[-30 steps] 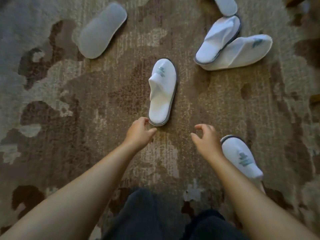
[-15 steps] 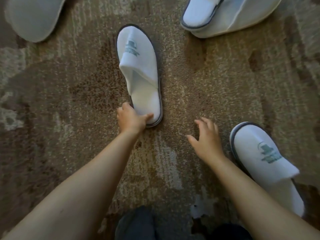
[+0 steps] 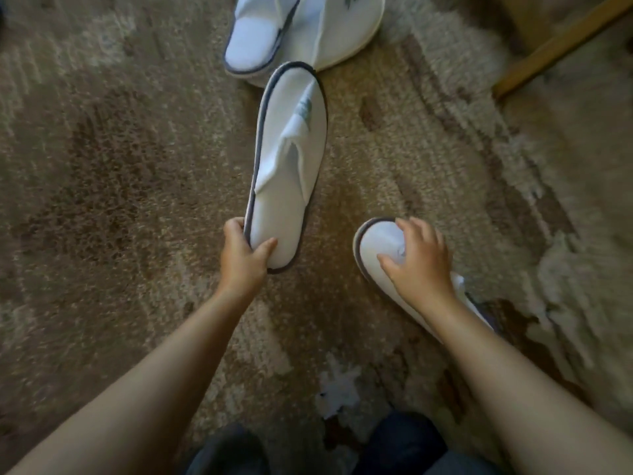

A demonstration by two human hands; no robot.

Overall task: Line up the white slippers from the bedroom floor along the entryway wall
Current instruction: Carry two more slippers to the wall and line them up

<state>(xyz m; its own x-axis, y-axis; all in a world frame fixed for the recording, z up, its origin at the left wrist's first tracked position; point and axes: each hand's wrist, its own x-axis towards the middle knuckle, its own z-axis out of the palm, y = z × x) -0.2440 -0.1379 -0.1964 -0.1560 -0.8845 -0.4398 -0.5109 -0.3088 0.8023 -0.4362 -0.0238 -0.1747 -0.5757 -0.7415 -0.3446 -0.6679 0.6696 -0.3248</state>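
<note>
Barely begun. Left hand [image 3: 244, 251] gripping centre slipper [image 3: 287, 173] heel; right hand [image 3: 418, 260], fingers spread, touching slipper [image 3: 378, 243] beside it. Two overlapped slippers [image 3: 301, 29] beyond; none lined up.

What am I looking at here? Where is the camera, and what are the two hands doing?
There is no machine: a person wears one camera on the head, looking down at their own arms. Below is a brown patterned carpet. The left hand grips the heel of one white slipper, thumb on top, fingers curled round its edge. The right hand rests on the toe of a second slipper, fingers spread and bent; a firm grip does not show. Two more slippers lie overlapping at the top. A wooden edge shows at upper right.
</note>
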